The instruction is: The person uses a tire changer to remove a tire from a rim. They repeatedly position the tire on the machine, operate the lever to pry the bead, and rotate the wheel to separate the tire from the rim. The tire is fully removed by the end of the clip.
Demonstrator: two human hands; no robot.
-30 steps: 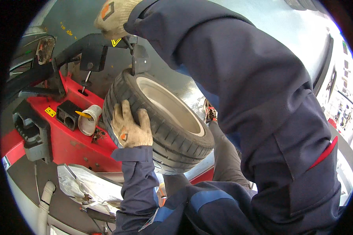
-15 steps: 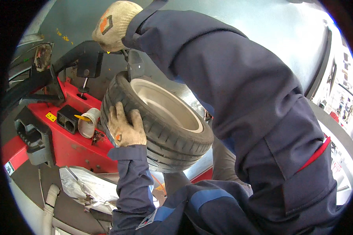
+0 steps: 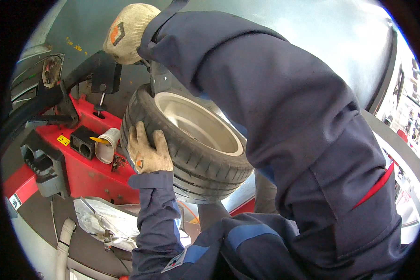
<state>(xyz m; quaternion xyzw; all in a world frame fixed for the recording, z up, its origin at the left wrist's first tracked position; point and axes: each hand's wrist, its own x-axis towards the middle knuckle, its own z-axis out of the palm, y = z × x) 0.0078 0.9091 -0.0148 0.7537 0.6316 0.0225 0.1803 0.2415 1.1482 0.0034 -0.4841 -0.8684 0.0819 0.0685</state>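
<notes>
A black tyre on a silver wheel rim lies tilted on a red tyre-changing machine. My left hand, in a pale work glove, presses flat on the tyre's near sidewall and tread. My right hand, also gloved, reaches far over the wheel and grips the top of the machine's black mounting arm. The long blue sleeve of my right arm hides the far side of the wheel.
A pale cup with a yellow brush and a black box sit on the machine's red deck. A crumpled plastic sheet and a white hose lie below. A grey wall stands behind.
My right hand has stayed on the arm's top while the view shifted slightly. The left hand keeps its place on the tyre, which looks a little more tilted.
</notes>
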